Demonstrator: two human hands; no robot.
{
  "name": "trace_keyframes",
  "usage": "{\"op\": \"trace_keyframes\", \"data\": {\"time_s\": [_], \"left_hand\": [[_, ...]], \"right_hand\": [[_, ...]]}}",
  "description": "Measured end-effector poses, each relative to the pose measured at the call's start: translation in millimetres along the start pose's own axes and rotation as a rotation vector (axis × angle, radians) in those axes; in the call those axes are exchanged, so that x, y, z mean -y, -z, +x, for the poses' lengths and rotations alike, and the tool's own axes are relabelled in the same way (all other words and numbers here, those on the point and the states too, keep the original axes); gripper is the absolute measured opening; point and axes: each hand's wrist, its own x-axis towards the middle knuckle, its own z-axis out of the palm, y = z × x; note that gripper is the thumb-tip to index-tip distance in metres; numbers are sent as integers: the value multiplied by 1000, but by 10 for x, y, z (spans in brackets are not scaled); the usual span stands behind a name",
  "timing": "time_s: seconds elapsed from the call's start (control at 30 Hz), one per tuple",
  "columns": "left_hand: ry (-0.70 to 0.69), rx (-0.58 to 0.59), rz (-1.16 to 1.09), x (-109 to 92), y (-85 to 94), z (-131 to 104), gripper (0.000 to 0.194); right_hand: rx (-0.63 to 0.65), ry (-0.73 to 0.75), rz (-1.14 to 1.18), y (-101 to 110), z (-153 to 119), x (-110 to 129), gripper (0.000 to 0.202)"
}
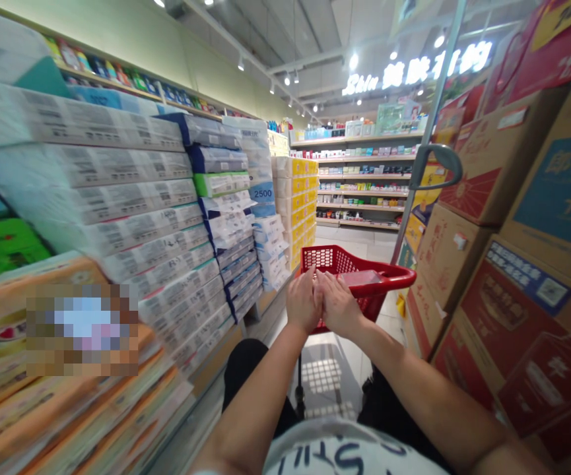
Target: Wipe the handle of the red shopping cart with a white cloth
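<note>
Together, your left hand (305, 302) and right hand (338, 305) meet at the red basket (375, 305).
Your fingers are partly curled, their hold impossible to tell; the basket sits ahead, between stacked wrapped packs (131, 161) and cartons (505, 300).

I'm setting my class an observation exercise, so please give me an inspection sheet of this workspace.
Surface: pale tiled floor.
Job's things: red shopping cart, ahead of the person.
Clutter: stacked white packs on the left; stacked cartons on the right.
Grippers: left hand and right hand close together at the cart's near side; grip unclear.
Cables: nothing seen near the hands.
Surroundings: stocked shelves and lit sign beyond.
</note>
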Motion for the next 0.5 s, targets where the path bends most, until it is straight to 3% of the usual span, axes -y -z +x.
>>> {"op": "trace_keyframes", "data": {"time_s": [0.1, 0.2, 0.33, 0.4, 0.5], "left_hand": [[-86, 61, -3, -123, 47, 39, 48], [-116, 113, 33, -134, 30, 49, 47], [-131, 134, 105, -106, -40, 22, 36], [-105, 133, 155, -136, -73, 12, 31], [-87, 133, 243, -196, -109, 74, 43]], "right_hand": [[142, 38, 170, 152, 106, -209, 55], [327, 4, 308, 344, 268, -496, 35], [238, -267, 93, 373, 369, -738, 25], [237, -281, -60, 305, 343, -752, 24], [240, -242, -221, 219, 281, -703, 28]]}}
